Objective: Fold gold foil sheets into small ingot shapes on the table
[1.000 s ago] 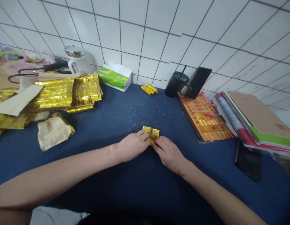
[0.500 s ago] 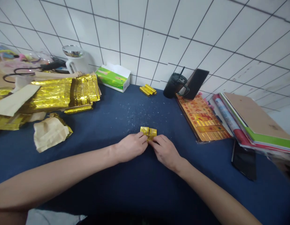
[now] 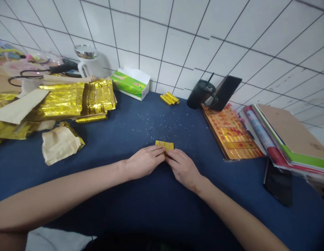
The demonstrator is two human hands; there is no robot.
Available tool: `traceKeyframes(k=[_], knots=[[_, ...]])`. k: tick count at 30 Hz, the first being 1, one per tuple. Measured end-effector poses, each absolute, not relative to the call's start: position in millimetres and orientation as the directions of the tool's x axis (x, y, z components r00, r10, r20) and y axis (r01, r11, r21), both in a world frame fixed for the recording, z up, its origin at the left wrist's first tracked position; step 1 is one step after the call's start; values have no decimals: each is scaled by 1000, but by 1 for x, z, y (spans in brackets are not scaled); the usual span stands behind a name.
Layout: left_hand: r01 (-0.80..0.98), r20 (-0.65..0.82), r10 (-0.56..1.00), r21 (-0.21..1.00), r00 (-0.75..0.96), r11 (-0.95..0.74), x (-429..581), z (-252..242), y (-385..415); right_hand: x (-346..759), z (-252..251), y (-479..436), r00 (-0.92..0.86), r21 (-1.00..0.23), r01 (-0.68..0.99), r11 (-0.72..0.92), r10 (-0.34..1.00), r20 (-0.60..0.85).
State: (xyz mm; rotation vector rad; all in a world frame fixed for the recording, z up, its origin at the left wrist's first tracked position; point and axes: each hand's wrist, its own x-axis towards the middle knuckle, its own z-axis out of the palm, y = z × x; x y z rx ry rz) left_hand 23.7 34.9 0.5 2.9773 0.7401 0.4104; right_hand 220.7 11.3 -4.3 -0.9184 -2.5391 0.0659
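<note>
A small folded piece of gold foil paper (image 3: 164,145) lies on the dark blue table cloth (image 3: 141,202) at the middle. My left hand (image 3: 143,161) presses on its left side with the fingers closed on it. My right hand (image 3: 182,168) pinches its right side, fingertips meeting the left hand's. Most of the paper is hidden under my fingers; only its far edge shows.
Stacks of gold foil sheets (image 3: 73,101) and crumpled paper (image 3: 59,143) lie at the left. Finished gold folds (image 3: 169,99) sit by the tiled wall, beside a tissue box (image 3: 130,84). At the right are a black cup (image 3: 200,94), a propped phone (image 3: 226,92), printed gold sheets (image 3: 230,134), books (image 3: 287,139) and a second phone (image 3: 278,181).
The gold paper has been pressed flatter under my fingers, so less of it shows than before. Both hands stay together at the same spot.
</note>
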Motion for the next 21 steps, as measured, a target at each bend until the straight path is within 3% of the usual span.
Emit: traceKeyframes(k=[6, 12, 16, 21], knots=[[460, 211, 510, 246, 834, -853, 22, 8, 38, 223, -3, 12, -660, -239, 584, 776, 625, 417], [473, 138, 556, 386, 819, -792, 22, 19, 45, 224, 0, 15, -674, -197, 620, 760, 643, 363], [502, 106, 576, 380, 810, -777, 24, 22, 45, 222, -1, 16, -646, -216, 627, 748, 655, 391], [530, 121, 593, 334, 796, -779, 26, 22, 41, 218, -1, 16, -563, -343, 649, 679, 732, 384]])
